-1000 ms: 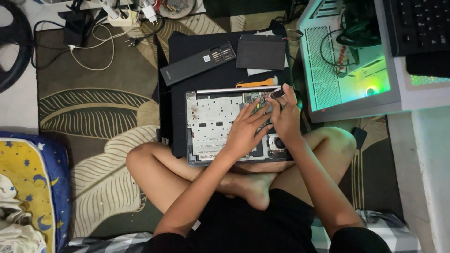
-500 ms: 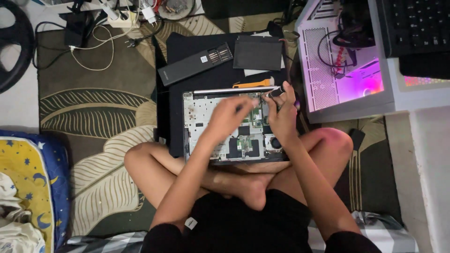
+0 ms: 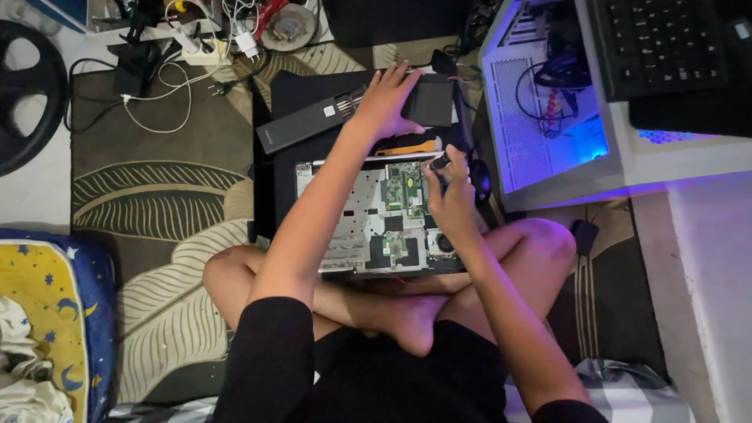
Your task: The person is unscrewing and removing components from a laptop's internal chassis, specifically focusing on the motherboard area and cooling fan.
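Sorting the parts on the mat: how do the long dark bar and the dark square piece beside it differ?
The long dark bar is narrow and lies at a slant; the dark square piece is short, broad and lies nearly straight. The left hand rests between them, fingers reaching the square piece. Both are dark, flat, and lie beyond the opened laptop.

Cables [image 3: 157, 110] and a long black bar [image 3: 309, 125] crowd the far mat, while the leaf-patterned rug [image 3: 157, 235] left of the opened laptop [image 3: 368, 219] seems passable.

Rug [image 3: 157, 196] green, cream leaf pattern; pillow [image 3: 47, 313] yellow, blue stars; pry tool [image 3: 407, 146] seemingly orange.
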